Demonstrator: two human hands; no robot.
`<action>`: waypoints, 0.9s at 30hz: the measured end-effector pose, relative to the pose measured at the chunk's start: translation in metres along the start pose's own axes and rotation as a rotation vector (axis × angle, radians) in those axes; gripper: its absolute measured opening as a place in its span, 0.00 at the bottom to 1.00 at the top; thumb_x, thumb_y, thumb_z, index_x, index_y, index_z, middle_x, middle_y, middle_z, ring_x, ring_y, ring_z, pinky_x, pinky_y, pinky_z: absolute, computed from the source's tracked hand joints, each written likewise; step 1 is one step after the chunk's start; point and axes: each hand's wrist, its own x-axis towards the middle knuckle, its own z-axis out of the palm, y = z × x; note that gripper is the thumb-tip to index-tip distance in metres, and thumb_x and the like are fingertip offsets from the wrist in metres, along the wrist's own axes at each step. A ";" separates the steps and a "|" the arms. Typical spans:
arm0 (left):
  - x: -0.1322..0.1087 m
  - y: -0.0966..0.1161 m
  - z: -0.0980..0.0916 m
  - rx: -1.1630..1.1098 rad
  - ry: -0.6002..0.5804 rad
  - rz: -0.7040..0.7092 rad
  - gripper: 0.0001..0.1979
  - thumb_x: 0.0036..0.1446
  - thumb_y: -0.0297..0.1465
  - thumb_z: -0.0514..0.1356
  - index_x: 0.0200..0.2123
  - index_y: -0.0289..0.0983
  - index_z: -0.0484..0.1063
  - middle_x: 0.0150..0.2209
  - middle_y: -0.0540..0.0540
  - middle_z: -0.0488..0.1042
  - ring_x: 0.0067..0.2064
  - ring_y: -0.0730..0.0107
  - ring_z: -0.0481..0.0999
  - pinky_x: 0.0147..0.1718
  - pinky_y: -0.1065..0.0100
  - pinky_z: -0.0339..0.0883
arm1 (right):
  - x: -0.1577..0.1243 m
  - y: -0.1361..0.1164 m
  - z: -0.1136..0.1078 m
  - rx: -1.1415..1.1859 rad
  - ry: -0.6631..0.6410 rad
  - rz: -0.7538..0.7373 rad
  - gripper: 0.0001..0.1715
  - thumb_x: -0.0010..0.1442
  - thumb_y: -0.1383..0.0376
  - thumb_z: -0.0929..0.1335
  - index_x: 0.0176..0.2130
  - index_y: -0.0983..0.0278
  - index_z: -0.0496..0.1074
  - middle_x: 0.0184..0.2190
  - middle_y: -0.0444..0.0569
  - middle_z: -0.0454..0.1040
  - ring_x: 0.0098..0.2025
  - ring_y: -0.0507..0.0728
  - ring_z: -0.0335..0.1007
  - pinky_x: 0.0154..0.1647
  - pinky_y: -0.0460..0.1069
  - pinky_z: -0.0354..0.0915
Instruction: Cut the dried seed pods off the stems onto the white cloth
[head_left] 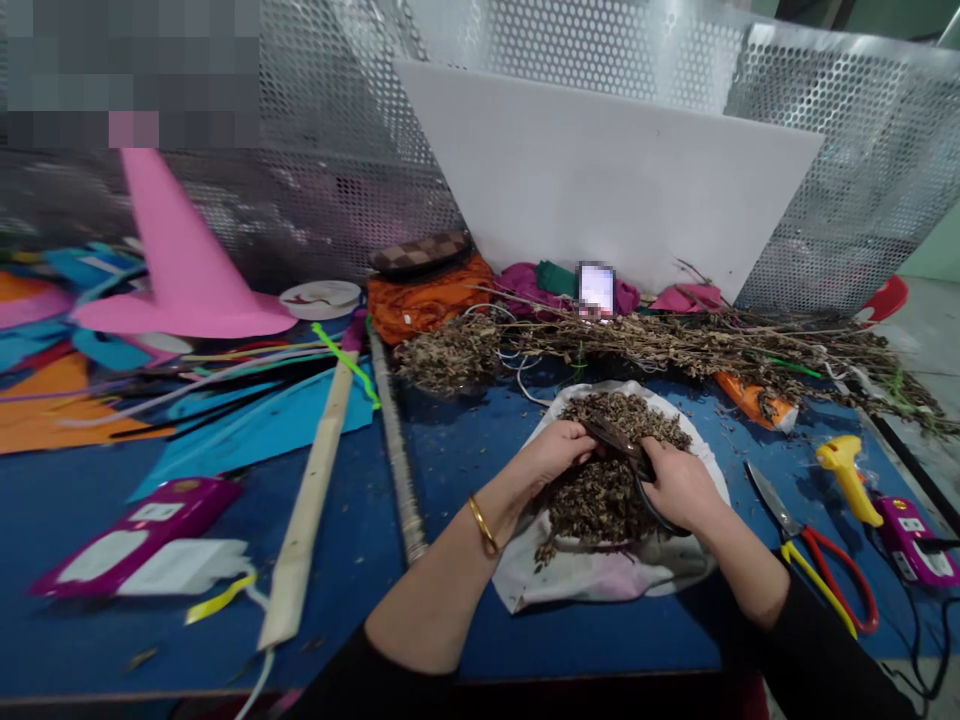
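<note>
A pile of dried brown plant bits (592, 505) is heaped on a white cloth (517, 580) in front of me. Over the heap, my right hand (679, 485) grips dark scissors (626, 445), their blades pointing left toward my other hand. My left hand (555, 455), with a gold bangle on the wrist, is closed in a pinch near the blade tips. What its fingers hold, if anything, is too small to make out.
Dried stalks (675, 335) lie along the back beside a lit phone (596, 290) and a white board (600, 170). To the right are red-and-yellow-handled scissors (787, 520) and a yellow glue gun (851, 475). A wooden stick (311, 500) and a pink cone hat (176, 260) are left.
</note>
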 end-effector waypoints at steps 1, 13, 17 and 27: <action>0.000 0.000 0.000 0.001 0.002 0.001 0.14 0.44 0.39 0.59 0.22 0.33 0.73 0.14 0.55 0.59 0.18 0.79 0.53 0.20 0.73 0.43 | 0.000 0.000 0.001 -0.005 0.005 0.005 0.21 0.57 0.61 0.62 0.50 0.63 0.62 0.42 0.54 0.72 0.41 0.58 0.70 0.37 0.48 0.57; -0.002 0.004 -0.003 -0.016 0.044 0.028 0.14 0.44 0.39 0.58 0.24 0.33 0.74 0.15 0.55 0.61 0.19 0.78 0.54 0.21 0.72 0.46 | 0.000 0.002 -0.002 0.048 0.009 0.001 0.15 0.58 0.63 0.62 0.46 0.61 0.64 0.41 0.51 0.73 0.41 0.57 0.70 0.35 0.46 0.55; -0.002 0.005 -0.001 -0.065 0.103 0.058 0.11 0.44 0.36 0.56 0.23 0.33 0.72 0.15 0.55 0.60 0.18 0.79 0.53 0.21 0.72 0.44 | -0.001 0.003 -0.002 0.068 0.020 0.008 0.16 0.57 0.62 0.62 0.47 0.61 0.64 0.42 0.50 0.73 0.41 0.56 0.69 0.35 0.46 0.54; 0.004 -0.005 0.003 -0.044 0.110 0.080 0.11 0.44 0.35 0.56 0.18 0.35 0.66 0.16 0.53 0.62 0.19 0.78 0.55 0.21 0.71 0.45 | -0.001 0.004 -0.001 0.084 0.041 -0.019 0.15 0.57 0.61 0.63 0.45 0.60 0.65 0.40 0.48 0.73 0.40 0.56 0.69 0.34 0.46 0.53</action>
